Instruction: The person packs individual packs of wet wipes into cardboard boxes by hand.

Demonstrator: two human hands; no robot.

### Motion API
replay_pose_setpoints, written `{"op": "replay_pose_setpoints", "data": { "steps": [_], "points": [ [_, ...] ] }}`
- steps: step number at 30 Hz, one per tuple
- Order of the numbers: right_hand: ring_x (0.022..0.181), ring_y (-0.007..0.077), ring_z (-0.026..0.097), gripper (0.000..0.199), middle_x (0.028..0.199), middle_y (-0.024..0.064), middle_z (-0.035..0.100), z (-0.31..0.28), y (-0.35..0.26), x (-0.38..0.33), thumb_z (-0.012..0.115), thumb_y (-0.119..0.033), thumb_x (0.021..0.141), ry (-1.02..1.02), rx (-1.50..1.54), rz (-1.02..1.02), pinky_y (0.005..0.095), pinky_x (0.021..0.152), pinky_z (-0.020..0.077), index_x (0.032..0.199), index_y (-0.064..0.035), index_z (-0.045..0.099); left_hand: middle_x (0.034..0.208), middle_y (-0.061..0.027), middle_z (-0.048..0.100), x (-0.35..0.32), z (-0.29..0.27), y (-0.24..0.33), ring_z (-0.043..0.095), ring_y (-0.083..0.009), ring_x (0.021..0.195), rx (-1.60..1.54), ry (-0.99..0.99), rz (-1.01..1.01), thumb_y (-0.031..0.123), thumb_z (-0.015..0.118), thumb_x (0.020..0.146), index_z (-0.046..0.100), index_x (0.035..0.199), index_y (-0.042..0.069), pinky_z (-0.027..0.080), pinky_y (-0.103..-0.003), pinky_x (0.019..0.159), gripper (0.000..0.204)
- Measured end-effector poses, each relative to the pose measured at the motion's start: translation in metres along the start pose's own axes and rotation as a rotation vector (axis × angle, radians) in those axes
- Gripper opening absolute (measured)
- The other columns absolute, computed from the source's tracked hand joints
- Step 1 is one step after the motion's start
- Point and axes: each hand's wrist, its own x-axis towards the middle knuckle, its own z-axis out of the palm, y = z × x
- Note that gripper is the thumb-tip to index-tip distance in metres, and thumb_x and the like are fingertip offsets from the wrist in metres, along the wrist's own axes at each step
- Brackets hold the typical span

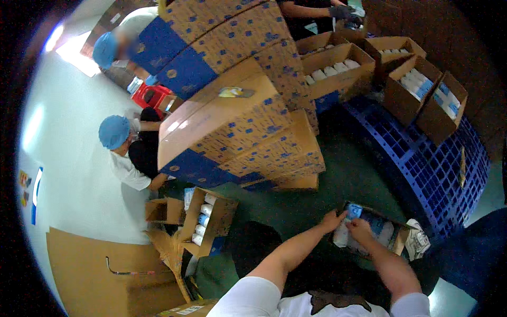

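Observation:
In front of me, at the lower right, is an open carton (400, 240) with white packages (386, 232) inside. Over its left end I have a small blue-and-white packet (354, 211). My left hand (332, 220) is closed on the packet's left side. Just below the packet, my right hand (360, 230) has its fingers bent together at its lower edge. The fingertips of both hands are small and partly hidden. A white printed bag or sheet (417, 240) lies against the carton's right end.
Large printed cartons (232, 137) are stacked ahead. A blue plastic pallet (422, 164) at right bears open cartons (412, 84). Another open carton (217, 224) with white rolls is at left, near flattened cardboard (95, 269). Two blue-capped people (127, 166) work at left; gloved hands (346, 13) show at the top.

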Motion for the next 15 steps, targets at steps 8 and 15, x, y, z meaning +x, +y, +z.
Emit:
{"op": "replay_pose_setpoints", "data": {
  "steps": [8, 15],
  "points": [
    [0.059, 0.0311, 0.051, 0.023, 0.061, 0.0148, 0.050, -0.099, -0.076, -0.077, 0.057, -0.020, 0.079, 0.168, 0.135, -0.316, 0.0422, 0.053, 0.0376, 0.066, -0.0033, 0.050, 0.115, -0.0177, 0.052, -0.057, -0.034, 0.067, 0.047, -0.0306, 0.111, -0.667, -0.067, 0.167, 0.061, 0.049, 0.079, 0.042, 0.124, 0.000, 0.037, -0.040, 0.095, 0.076],
    [0.103, 0.0194, 0.043, 0.043, 0.112, 0.0093, 0.041, -0.095, -0.112, -0.082, 0.058, -0.021, 0.082, 0.654, 0.778, -0.203, 0.0311, 0.091, 0.0353, 0.116, -0.0057, 0.036, 0.111, -0.0103, 0.055, -0.089, -0.095, 0.120, 0.054, -0.0227, 0.102, -1.522, -0.964, 0.147, 0.067, 0.041, 0.078, 0.046, 0.121, 0.010, 0.043, -0.037, 0.089, 0.072]
  ]
}}
